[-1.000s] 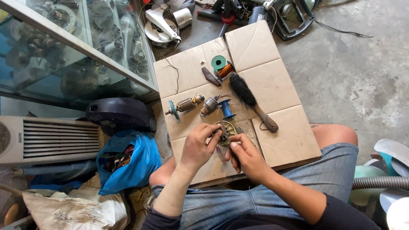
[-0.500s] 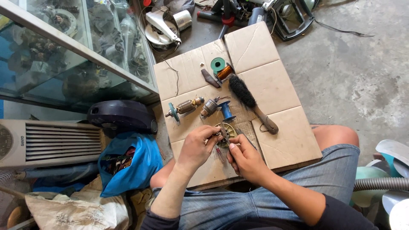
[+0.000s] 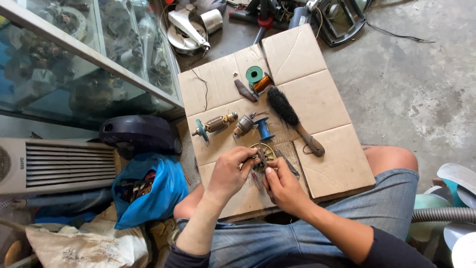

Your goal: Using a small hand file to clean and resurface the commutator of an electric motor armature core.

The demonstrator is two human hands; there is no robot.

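My left hand (image 3: 232, 171) and my right hand (image 3: 283, 184) meet over a flattened cardboard sheet (image 3: 317, 99) and together grip a small round brass-coloured motor part (image 3: 260, 151). What exactly lies between the fingertips is hidden. Just beyond the hands lie a motor armature with a teal fan (image 3: 213, 125), a second smaller armature (image 3: 244, 124) and a blue spool (image 3: 264, 130). A black bristle brush with a wooden handle (image 3: 293, 119) lies to the right. Farther off sit a green spool with copper wire (image 3: 258, 78) and a dark flat piece (image 3: 245, 91).
A glass display case (image 3: 84, 59) stands at left, with a dark plastic housing (image 3: 140, 135), an open blue bag of parts (image 3: 148, 191) and a white louvred appliance (image 3: 54, 164) below it. Tools and metal parts (image 3: 193, 27) lie beyond the cardboard. Concrete floor (image 3: 421, 84) is at right.
Both hands stay on the round part, with only small shifts of the fingers. The camera view has drifted slightly.
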